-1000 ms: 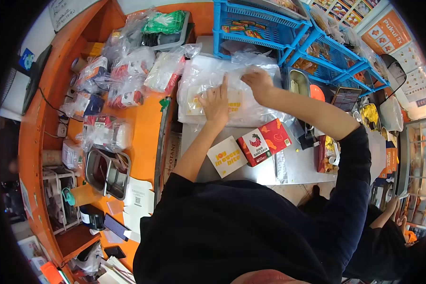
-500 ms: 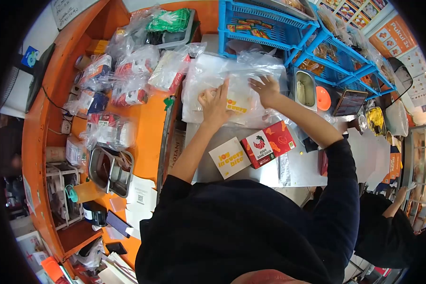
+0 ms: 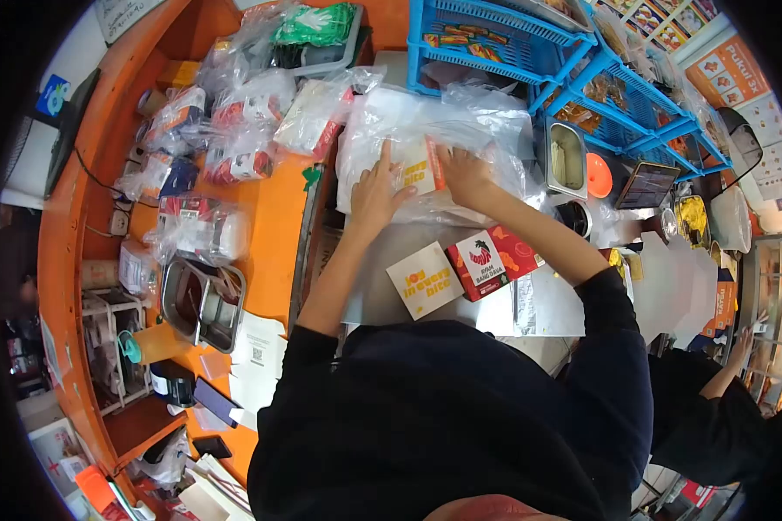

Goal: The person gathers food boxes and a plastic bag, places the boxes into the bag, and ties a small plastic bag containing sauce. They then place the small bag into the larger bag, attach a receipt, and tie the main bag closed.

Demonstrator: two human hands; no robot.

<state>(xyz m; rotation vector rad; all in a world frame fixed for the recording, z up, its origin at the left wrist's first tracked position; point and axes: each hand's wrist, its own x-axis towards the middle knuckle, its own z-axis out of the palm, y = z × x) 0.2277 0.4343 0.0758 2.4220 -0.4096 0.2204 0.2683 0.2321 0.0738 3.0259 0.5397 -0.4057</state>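
A cardboard food box (image 3: 417, 171), cream on top with yellow lettering and an orange-red side, lies in or under a clear plastic bag (image 3: 495, 130) on the worktop. My left hand (image 3: 375, 198) is at the box's left, index finger stretched forward and thumb spread against its near edge. My right hand (image 3: 466, 178) grips the box's right side, fingertips on the orange-red face. Closer to my body sit a second cream box (image 3: 424, 280) and a red box (image 3: 493, 263) printed "Ayam Bang Dava", side by side.
Bagged boxes (image 3: 239, 161) cover the orange counter (image 3: 274, 226) on the left, with a metal container (image 3: 204, 304). Blue plastic racks (image 3: 487, 78) stand behind the worktop. A steel tub (image 3: 567, 156) and an orange lid (image 3: 599, 175) are to the right. Another person's arm (image 3: 730, 369) shows far right.
My right hand has come down from the plastic onto the box's right side. The box has shifted slightly away from me, showing its orange-red side. My left hand has moved slightly left.
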